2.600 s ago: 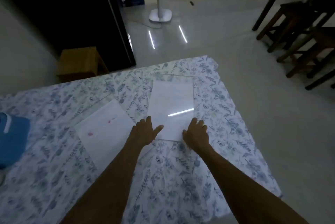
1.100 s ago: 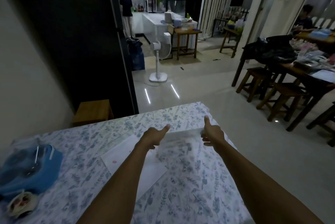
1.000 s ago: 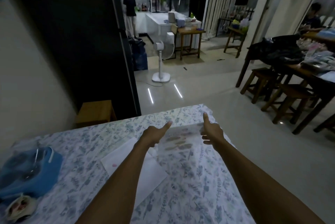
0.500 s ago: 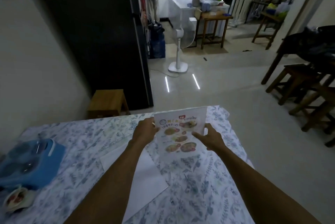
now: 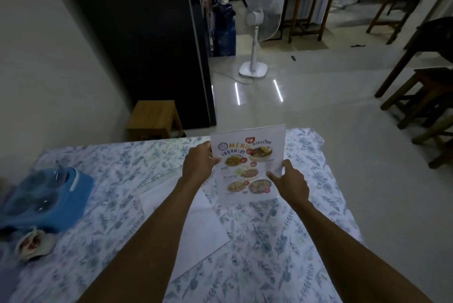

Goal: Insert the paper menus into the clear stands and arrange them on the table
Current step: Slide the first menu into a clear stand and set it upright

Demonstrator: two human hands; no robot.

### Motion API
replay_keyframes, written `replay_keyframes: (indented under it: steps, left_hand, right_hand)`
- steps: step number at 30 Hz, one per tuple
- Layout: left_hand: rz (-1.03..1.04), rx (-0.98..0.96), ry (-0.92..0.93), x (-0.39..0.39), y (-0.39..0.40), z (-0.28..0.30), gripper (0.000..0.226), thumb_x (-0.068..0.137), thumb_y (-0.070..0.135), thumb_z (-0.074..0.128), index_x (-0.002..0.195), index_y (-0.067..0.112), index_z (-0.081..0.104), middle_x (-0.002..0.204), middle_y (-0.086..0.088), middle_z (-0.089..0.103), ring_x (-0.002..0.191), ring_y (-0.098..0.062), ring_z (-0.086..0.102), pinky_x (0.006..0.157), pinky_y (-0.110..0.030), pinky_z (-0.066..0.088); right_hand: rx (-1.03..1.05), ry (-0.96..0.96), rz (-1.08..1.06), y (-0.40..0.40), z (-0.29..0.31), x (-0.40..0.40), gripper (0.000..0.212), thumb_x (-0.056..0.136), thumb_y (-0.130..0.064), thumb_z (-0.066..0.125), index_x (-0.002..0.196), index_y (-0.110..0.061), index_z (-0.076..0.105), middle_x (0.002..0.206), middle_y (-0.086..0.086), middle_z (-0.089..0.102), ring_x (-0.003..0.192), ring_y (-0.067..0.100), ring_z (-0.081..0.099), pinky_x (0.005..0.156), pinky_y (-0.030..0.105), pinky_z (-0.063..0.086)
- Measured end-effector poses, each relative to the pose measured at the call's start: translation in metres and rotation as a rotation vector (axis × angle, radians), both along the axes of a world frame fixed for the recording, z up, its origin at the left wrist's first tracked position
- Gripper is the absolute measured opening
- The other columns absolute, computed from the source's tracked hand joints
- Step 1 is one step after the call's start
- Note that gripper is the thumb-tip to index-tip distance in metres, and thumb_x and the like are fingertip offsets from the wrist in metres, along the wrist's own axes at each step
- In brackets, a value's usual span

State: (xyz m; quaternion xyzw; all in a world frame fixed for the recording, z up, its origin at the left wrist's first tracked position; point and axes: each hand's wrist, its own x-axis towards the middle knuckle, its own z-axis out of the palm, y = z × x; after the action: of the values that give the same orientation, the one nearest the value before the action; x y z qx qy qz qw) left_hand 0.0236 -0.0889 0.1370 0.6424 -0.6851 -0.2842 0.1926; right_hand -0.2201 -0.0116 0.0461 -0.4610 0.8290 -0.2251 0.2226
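A clear stand with a printed paper menu (image 5: 247, 163) inside it stands upright near the far edge of the table (image 5: 294, 241), its food pictures facing me. My left hand (image 5: 199, 164) grips its left edge. My right hand (image 5: 290, 184) holds its lower right edge. A second white sheet (image 5: 193, 224) lies flat on the flowered tablecloth, partly under my left forearm; its printed side is hidden.
A blue bag (image 5: 41, 197) and a small wrapped bundle (image 5: 33, 244) sit at the table's left. Beyond the far edge are a wooden stool (image 5: 154, 119), a white standing fan (image 5: 255, 40) and dark stools (image 5: 421, 97) on the right.
The stand lay flat with its blank side up; both hands lifted it and turned it upright so the menu faces me. My view also tilted up and back down.
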Motion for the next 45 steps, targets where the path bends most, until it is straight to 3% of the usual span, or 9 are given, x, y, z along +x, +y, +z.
replay_keyframes:
  steps: [8,21,28,33,39,45]
  left_hand:
    - [0.02,-0.012,-0.004,-0.002,0.005,-0.003,0.034,0.08,0.024,0.08,0.11,0.017,0.066,0.1,-0.002,0.076,0.084,-0.02,0.07,0.073,-0.037,0.058]
    - [0.024,-0.006,-0.032,-0.002,0.013,0.002,0.034,0.077,0.029,0.082,0.106,0.021,0.066,0.098,-0.001,0.076,0.082,-0.022,0.07,0.074,-0.043,0.059]
    - [0.037,0.022,0.045,0.012,0.024,0.003,0.039,0.074,0.041,0.082,0.1,0.022,0.061,0.091,0.006,0.071,0.085,-0.019,0.069,0.078,-0.042,0.059]
    - [0.036,0.022,0.034,0.035,0.039,0.002,0.044,0.076,0.049,0.078,0.107,0.023,0.06,0.099,0.005,0.073,0.086,-0.017,0.068,0.078,-0.037,0.057]
    - [0.025,0.091,0.032,0.074,0.057,-0.005,0.041,0.075,0.053,0.074,0.104,0.027,0.061,0.1,0.0,0.072,0.089,-0.022,0.068,0.081,-0.042,0.058]
    - [0.046,0.155,-0.032,0.129,0.081,-0.041,0.04,0.076,0.056,0.071,0.102,0.026,0.064,0.104,-0.001,0.074,0.095,-0.025,0.069,0.084,-0.04,0.056]
  right_hand:
    - [-0.03,0.035,-0.005,0.004,-0.005,0.0,0.049,0.085,-0.061,0.062,0.116,-0.024,0.049,0.102,0.004,0.071,0.078,0.02,0.062,0.061,0.031,0.044]
    - [-0.003,0.018,-0.009,0.003,0.0,0.0,0.056,0.082,-0.062,0.062,0.12,-0.022,0.051,0.101,0.005,0.071,0.085,0.025,0.068,0.071,0.04,0.058]
    - [0.027,0.016,-0.053,0.017,0.003,-0.003,0.06,0.082,-0.046,0.075,0.125,-0.016,0.046,0.095,0.007,0.073,0.086,0.026,0.069,0.068,0.038,0.056]
    - [0.041,0.041,-0.045,0.032,0.014,0.016,0.05,0.082,-0.047,0.075,0.114,-0.016,0.051,0.096,0.004,0.07,0.081,0.023,0.066,0.059,0.031,0.048]
    - [0.06,0.055,-0.044,0.05,0.019,0.057,0.028,0.083,-0.048,0.069,0.095,-0.025,0.06,0.092,0.002,0.07,0.076,0.021,0.066,0.068,0.037,0.058]
    - [0.129,0.027,0.025,0.067,0.002,0.117,0.03,0.084,-0.049,0.069,0.103,-0.025,0.065,0.1,0.004,0.07,0.088,0.024,0.065,0.071,0.032,0.048]
